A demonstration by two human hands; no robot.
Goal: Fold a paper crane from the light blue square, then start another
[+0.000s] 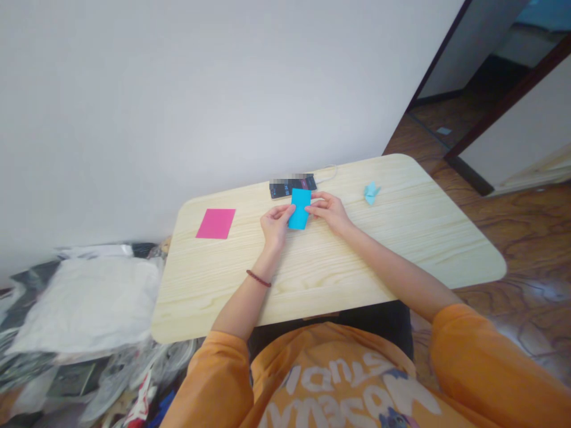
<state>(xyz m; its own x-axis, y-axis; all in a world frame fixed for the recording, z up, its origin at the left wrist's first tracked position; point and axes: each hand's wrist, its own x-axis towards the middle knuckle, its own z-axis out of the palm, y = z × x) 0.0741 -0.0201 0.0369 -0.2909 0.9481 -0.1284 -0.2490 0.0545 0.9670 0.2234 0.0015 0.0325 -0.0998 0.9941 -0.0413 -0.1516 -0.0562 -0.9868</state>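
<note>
Seated person at a pale wood tabletop (pixel 357 261), forearms resting forward, orange sweatshirt (pixel 339 374) at the bottom of the view. A rectangular blue paper sheet (pixel 300 208) sits between the two hands, near the middle of the far half of the tabletop, tilted slightly off the table's edge line. Left hand (pixel 274 224) grips the sheet's left long edge between its fingers and thumb; right hand (pixel 327 212) pinches the opposite edge with its fingertips. Cannot tell whether the sheet is lifted or touching the wood. Its far end overlaps a smartphone (pixel 292 186) from this view, the phone lying just beyond with a white cable (pixel 328 173) trailing from it. A pink paper sheet (pixel 215 223) lies flat left of the left hand. A small folded light-blue paper figure (pixel 371 192) stands well right of the right hand. Beaded red bracelet (pixel 259 278) on left wrist. Wooden floor (pixel 513 238) at right.
</note>
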